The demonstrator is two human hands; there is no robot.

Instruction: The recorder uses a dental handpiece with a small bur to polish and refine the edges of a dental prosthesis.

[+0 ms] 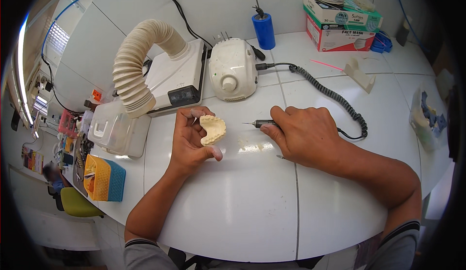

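Observation:
My left hand [187, 136] is closed round a cream plaster dental model [212, 130], a horseshoe-shaped arch with its row of teeth toward the right. Pale dust marks the thumb and fingertips. In my right hand [310, 136] is a dark rotary handpiece [264, 123], gripped low over the white table, its thin bur [248, 123] pointing left at the model. A gap separates the bur from the plaster. The handpiece's coiled black cord [335, 92] runs back to a cream control unit [234, 71] with a round knob. Pale shavings [252, 146] lie on the table between my hands.
A ribbed suction hose [141, 61] arches from a white box unit [177, 75] at the back left. Beside it stand a clear plastic case [116, 129] and yellow and blue baskets [114, 180]. Mask boxes [337, 32], a blue cylinder [263, 31] and a plastic tub [422, 124] stand farther out.

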